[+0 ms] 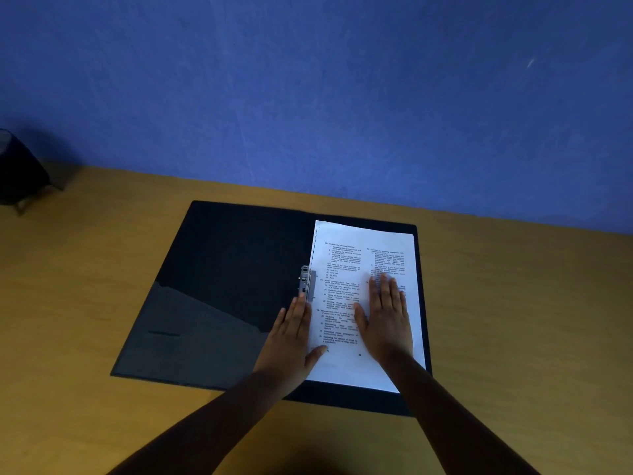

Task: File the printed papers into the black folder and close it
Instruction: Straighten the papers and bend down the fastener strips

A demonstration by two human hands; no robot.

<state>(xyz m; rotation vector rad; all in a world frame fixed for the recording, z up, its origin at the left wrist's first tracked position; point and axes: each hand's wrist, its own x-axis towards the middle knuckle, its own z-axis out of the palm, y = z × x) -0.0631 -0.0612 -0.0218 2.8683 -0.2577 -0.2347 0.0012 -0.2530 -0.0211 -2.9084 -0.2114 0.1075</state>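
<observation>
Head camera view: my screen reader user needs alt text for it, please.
An open black folder lies on a wooden table, printed papers stacked on its right half. The right hand presses flat on the papers; the left hand rests at their left edge, fingertips by the grey clip.

A yellow-brown wooden tabletop [102, 286] fills the lower half of the view, its far edge meeting a blue wall. Lying flat on it, near the far edge and roughly centred, is an open black folder [219, 269], spread wide with both covers resting on the wood. At the far left corner stands a dark object on small legs [20, 176], partly cut off by the frame and too dim to identify.
</observation>
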